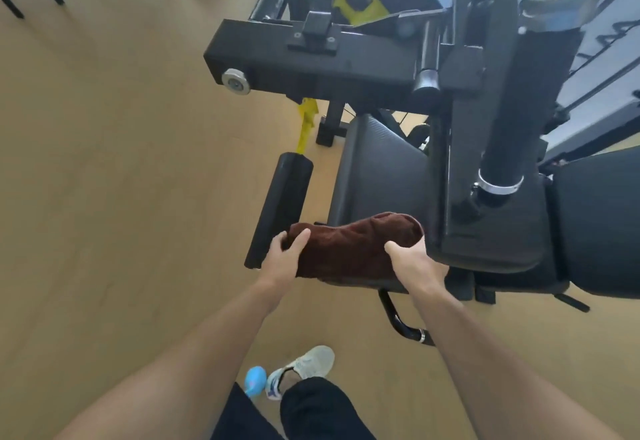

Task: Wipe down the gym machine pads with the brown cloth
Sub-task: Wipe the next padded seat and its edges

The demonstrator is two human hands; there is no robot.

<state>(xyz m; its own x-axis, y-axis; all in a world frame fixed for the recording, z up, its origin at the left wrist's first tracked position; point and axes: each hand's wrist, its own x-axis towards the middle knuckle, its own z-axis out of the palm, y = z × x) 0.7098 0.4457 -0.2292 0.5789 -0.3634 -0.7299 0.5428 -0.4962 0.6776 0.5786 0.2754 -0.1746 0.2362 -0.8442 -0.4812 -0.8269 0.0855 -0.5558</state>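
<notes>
The dark brown terry cloth (353, 249) is held stretched between both hands over the front edge of the black padded seat (377, 176) of the black steel gym machine (311, 61), just beside the black cylindrical foam leg roller (280, 207).

For the step in hand, judged to be the wiping of the seat's front edge, the cloth is best kept taut and wrapped over the edge, then drawn along it with even pressure from both ends, so that the top and the lip are covered in one pass. The roller at the left and the black back pad (599, 228) at the right appear to be left for later; whether they are already wiped cannot be told.

The left hand (282, 259) is closed on the left end of the cloth, the thumb (300, 238) laid over the top and the other fingers curled beneath, out of sight. The right hand (415, 264) is closed on the right end, its thumb (394, 249) pressed on the cloth's upper face, with the remaining fingers hidden under the fabric. How firmly either hand is clamped cannot be told.
</notes>
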